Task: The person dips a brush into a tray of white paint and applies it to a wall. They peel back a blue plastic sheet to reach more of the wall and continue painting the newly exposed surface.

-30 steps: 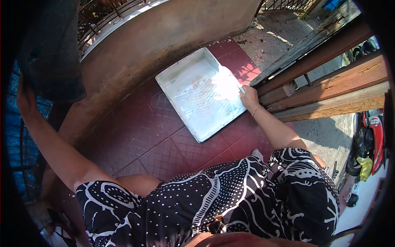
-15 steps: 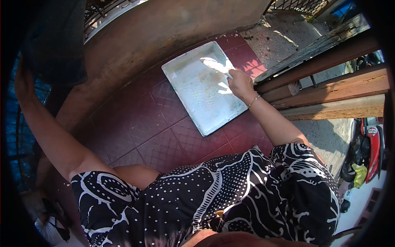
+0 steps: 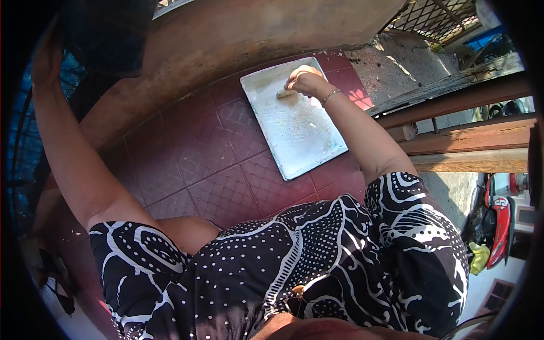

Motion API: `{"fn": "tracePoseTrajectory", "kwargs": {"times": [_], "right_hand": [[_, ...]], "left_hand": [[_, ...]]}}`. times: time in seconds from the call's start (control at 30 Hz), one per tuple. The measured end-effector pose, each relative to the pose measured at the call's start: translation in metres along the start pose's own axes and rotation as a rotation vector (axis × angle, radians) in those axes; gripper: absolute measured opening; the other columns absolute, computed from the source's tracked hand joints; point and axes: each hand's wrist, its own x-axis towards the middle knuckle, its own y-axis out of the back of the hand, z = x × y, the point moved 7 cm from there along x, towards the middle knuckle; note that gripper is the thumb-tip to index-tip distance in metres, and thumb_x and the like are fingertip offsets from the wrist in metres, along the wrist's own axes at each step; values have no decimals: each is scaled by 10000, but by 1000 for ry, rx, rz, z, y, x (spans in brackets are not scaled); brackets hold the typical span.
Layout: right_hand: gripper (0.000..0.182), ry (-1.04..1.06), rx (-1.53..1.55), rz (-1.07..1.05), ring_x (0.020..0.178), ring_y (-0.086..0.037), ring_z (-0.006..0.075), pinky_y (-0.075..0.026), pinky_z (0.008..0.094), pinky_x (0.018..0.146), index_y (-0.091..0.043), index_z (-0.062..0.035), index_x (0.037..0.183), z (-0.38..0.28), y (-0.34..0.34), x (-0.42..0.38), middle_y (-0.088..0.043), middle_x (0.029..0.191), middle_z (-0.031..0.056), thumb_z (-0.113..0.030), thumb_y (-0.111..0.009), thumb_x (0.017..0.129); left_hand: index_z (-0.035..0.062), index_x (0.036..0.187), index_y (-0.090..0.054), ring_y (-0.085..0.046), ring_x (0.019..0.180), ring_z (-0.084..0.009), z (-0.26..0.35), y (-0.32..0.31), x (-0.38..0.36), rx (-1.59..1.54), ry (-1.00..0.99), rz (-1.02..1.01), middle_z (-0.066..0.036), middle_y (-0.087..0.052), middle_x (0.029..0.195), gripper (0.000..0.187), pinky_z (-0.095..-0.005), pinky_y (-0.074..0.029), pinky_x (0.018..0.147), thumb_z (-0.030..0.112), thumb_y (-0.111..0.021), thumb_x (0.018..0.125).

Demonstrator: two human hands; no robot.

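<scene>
A shallow, white-coated paint tray [image 3: 294, 153] lies on the red tiled floor in front of me. My right hand [image 3: 309, 82] is over its far part, fingers closed on a paintbrush [image 3: 284, 92]. The brush end points down at the tray bottom, and my hand covers most of the handle. At the upper left, my left hand [image 3: 48, 62] is raised beside a dark hanging cloth [image 3: 107, 37]. Its fingers fade into the shadow, so I cannot make out whether they grip anything.
A low plastered wall [image 3: 238, 34] runs behind the tray. Wooden beams [image 3: 464, 139] stand at the right, with a red and black motorbike [image 3: 498, 226] beyond them and a yellow cloth [image 3: 479, 258] by it. A metal lattice [image 3: 436, 20] is at the upper right.
My right hand has moved up and left across the tray, bringing the brush from a sideways position to pointing down. The left hand has risen slightly. The view has shifted a little.
</scene>
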Motion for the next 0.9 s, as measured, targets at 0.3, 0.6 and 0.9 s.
{"fn": "tracePoseTrajectory", "kwargs": {"times": [0.3, 0.6, 0.9], "right_hand": [[320, 73, 294, 331, 756, -640, 208, -493, 291, 721, -683, -50, 824, 37, -12, 34, -681, 810, 102, -294, -789, 646], [252, 194, 244, 565, 643, -605, 160, -483, 275, 619, -645, -43, 815, 29, -18, 39, -621, 684, 68, -221, -774, 692], [146, 179, 436, 584, 743, -653, 281, -507, 331, 684, -668, -70, 743, 55, -21, 28, -672, 762, 119, -187, -676, 656]], "left_hand": [[-51, 1321, -429, -378, 1299, -231, 10, -21, -28, 16, -3, 52, -138, -429, 1382, 389, -341, -273, 1099, 122, -415, 972], [-68, 1328, -409, -382, 1297, -241, 7, -15, -22, 60, -13, 61, -150, -425, 1383, 402, -343, -274, 1099, 132, -406, 979], [-79, 1343, -377, -359, 1316, -242, 4, -18, -17, -16, 35, -35, -155, -401, 1400, 423, -347, -256, 1112, 138, -408, 981]]}}
